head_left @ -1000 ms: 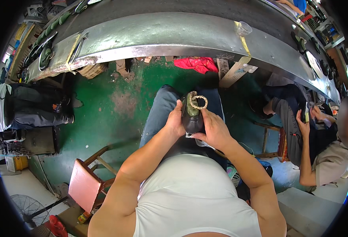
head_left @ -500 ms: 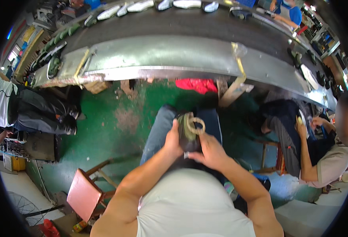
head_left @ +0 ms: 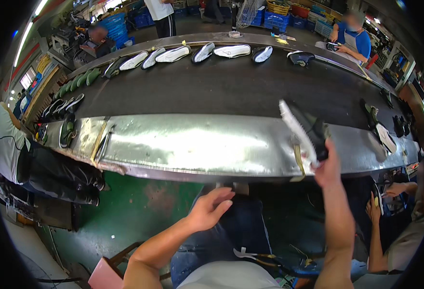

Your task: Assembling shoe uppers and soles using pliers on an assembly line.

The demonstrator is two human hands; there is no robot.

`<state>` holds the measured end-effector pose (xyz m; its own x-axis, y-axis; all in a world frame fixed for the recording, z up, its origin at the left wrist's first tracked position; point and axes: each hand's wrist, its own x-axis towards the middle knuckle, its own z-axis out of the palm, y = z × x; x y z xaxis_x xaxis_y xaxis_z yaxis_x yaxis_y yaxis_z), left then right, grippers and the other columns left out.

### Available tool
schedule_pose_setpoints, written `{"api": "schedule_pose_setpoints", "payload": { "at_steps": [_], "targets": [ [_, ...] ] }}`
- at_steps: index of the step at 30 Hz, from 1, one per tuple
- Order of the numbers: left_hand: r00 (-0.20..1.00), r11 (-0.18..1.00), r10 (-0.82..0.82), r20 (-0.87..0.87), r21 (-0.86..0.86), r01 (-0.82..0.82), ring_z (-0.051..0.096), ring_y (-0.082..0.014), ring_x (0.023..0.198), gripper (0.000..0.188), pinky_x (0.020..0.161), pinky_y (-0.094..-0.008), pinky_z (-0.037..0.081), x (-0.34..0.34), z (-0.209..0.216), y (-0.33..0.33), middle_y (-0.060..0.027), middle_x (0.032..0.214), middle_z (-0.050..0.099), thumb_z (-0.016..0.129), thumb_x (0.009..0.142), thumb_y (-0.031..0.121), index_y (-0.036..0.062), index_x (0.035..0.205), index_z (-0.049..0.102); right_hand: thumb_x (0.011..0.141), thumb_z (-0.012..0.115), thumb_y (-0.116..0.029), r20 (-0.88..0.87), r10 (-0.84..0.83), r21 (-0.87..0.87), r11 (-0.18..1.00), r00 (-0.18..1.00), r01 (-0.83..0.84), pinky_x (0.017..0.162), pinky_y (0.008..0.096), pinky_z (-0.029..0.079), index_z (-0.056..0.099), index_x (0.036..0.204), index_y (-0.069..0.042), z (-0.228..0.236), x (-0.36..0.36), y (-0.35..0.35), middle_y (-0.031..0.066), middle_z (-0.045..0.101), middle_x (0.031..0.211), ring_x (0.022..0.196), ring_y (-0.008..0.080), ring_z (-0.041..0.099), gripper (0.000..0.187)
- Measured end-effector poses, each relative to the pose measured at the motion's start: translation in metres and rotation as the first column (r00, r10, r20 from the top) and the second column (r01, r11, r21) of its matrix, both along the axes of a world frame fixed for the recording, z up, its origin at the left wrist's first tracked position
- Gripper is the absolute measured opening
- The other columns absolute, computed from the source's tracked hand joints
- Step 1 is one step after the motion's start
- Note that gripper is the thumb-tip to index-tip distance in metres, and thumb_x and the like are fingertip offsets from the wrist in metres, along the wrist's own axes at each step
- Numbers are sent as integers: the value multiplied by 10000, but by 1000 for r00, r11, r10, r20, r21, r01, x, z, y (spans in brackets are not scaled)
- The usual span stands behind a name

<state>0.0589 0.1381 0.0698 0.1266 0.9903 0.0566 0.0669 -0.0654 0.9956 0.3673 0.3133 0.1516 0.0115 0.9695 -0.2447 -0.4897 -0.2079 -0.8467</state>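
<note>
My right hand (head_left: 327, 166) is stretched forward over the metal edge of the bench. It grips a dark shoe (head_left: 313, 125) with a white sole at one end, and the shoe is tilted, its sole facing left. My left hand (head_left: 211, 208) hangs above my lap with nothing in it, thumb apart from the loosely bent fingers. Near my waist lies a tool with curved handles (head_left: 258, 255), partly cut off from sight.
A dark belt (head_left: 183, 91) runs behind the metal ledge (head_left: 197, 144). White-soled shoes (head_left: 232, 51) line its far side; green shoes (head_left: 79, 79) lie left. A co-worker (head_left: 404, 231) sits at right, another person (head_left: 12, 144) stands left. A pink stool (head_left: 107, 274) is at lower left.
Both hands held the shoe over my lap. Now my left hand has let go, and my right hand has carried the shoe forward and right over the bench. The view has tipped up.
</note>
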Motion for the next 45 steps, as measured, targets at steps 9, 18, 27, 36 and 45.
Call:
{"api": "schedule_pose_setpoints", "payload": {
  "at_steps": [9,18,27,36,45],
  "targets": [
    [841,897,378,-388,379,-228,626,-320,1154,357,995,-431,489,-49,8,90,-184,1169,668,651,905,60,-26,1244,581,912,577,-598,963,-77,104,990,-259,93,961,512,484,597,1187,31,-96,117,258,302,675,1085,1093,470,621,686],
    [371,843,525,-766,528,-101,521,-425,1251,434,1045,-509,399,-41,-2,114,-187,1274,595,669,838,221,7,1210,601,844,696,-567,982,-144,166,966,-124,196,1042,492,439,497,1315,36,-79,88,249,274,600,1293,1226,413,564,791],
    [321,822,538,-779,569,3,569,-404,1172,384,984,-484,453,-57,8,124,-199,1204,626,688,858,256,5,1145,641,873,722,-363,823,-524,546,836,-220,49,1125,459,347,423,1414,15,-115,94,227,231,456,1451,1367,377,411,725],
    [617,968,207,-759,251,-16,662,-359,1022,420,883,-415,522,-95,29,383,-232,1140,669,693,908,310,-20,1164,643,938,613,-335,869,-348,255,924,-351,-285,1091,469,405,603,1306,-99,-60,29,416,152,542,1395,1323,361,480,437],
    [743,922,376,-554,305,-239,527,-375,1295,813,1067,-419,440,0,-37,673,-254,1397,537,699,869,523,-37,1408,462,962,562,-407,895,-54,32,998,-442,-56,1136,537,335,433,1490,-212,-86,-9,588,165,297,1585,1440,405,304,578]
  ]
}}
